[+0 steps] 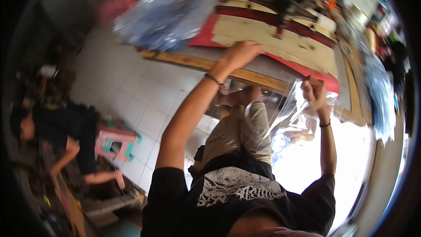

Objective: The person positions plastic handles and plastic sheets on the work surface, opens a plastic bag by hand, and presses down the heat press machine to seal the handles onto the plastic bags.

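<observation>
My right hand (315,91) is closed in a fist on a clear plastic sheet (296,116), which hangs crumpled and shiny below it, in front of my legs. My left hand (242,55) is at the front of the worktable, by the edge of a red sheet (204,35). Its fingers are curled, and what they grip, if anything, is hidden and blurred. Lying over the red sheet is a long beige piece (263,32) with small dark marks.
Bluish plastic (166,19) is heaped at the table's left end, above its wooden edge (184,59). A dark upright machine part (286,4) stands at the back. More plastic (378,90) hangs at right. Another person (66,136) bends near a pink stool (116,142).
</observation>
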Demonstrator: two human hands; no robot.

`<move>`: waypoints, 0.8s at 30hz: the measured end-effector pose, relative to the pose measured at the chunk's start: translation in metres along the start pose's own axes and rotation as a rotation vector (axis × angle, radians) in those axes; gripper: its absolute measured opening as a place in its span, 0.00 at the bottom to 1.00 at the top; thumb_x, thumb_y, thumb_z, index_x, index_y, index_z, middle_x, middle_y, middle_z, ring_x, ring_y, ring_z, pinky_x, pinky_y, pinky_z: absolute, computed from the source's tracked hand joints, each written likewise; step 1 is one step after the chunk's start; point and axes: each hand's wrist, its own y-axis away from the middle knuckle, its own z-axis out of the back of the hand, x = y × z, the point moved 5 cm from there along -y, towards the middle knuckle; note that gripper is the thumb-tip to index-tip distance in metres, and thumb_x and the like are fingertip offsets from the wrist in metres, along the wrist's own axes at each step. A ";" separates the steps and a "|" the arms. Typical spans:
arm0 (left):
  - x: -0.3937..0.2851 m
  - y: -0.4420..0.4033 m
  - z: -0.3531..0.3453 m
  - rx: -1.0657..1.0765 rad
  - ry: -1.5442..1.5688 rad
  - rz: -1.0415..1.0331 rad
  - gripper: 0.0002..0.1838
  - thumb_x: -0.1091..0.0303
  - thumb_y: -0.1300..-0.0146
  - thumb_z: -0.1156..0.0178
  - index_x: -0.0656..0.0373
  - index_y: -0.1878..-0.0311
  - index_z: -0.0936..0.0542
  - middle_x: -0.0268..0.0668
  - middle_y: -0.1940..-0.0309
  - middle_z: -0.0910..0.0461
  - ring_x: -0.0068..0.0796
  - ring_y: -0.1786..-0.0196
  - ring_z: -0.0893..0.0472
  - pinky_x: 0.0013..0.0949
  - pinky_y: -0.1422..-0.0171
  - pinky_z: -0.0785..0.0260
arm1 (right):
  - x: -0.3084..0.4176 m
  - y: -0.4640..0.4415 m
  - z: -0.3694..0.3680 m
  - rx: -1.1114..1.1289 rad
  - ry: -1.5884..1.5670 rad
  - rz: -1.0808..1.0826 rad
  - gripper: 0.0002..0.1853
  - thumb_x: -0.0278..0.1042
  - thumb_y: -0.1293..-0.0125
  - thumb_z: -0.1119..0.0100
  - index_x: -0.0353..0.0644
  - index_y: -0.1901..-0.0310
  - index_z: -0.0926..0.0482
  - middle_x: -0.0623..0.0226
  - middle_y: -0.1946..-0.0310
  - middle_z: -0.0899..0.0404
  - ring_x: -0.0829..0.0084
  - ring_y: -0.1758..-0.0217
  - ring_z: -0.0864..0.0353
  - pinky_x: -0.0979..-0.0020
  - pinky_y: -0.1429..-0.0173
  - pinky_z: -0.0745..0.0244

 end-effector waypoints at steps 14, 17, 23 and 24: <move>0.006 -0.008 0.005 0.116 0.142 0.121 0.13 0.59 0.39 0.36 0.60 0.64 0.15 0.40 0.68 0.19 0.41 0.63 0.20 0.39 0.57 0.28 | 0.000 0.211 0.002 -0.677 0.074 -0.314 0.30 0.57 0.27 0.59 0.37 0.76 0.31 0.73 0.87 0.35 0.82 0.83 0.39 0.75 0.77 0.47; -0.006 0.002 0.009 -0.001 0.076 0.041 0.11 0.61 0.41 0.35 0.60 0.63 0.14 0.40 0.69 0.21 0.40 0.64 0.21 0.38 0.57 0.29 | 0.009 0.213 -0.001 -0.743 0.077 -0.347 0.30 0.58 0.27 0.60 0.36 0.76 0.31 0.73 0.87 0.36 0.82 0.83 0.41 0.75 0.78 0.48; -0.064 0.057 0.020 0.044 0.386 0.104 0.11 0.64 0.38 0.36 0.61 0.71 0.15 0.34 0.73 0.22 0.32 0.68 0.23 0.36 0.63 0.32 | 0.018 0.204 0.013 -0.662 0.160 -0.289 0.25 0.49 0.29 0.51 0.34 0.74 0.25 0.67 0.85 0.28 0.78 0.81 0.30 0.74 0.75 0.39; -0.073 0.068 0.021 0.246 0.601 0.223 0.17 0.54 0.38 0.34 0.60 0.59 0.15 0.37 0.64 0.18 0.30 0.60 0.20 0.34 0.56 0.30 | 0.029 0.190 0.019 -0.638 0.201 -0.229 0.23 0.47 0.29 0.49 0.34 0.74 0.25 0.66 0.85 0.28 0.77 0.82 0.30 0.73 0.75 0.38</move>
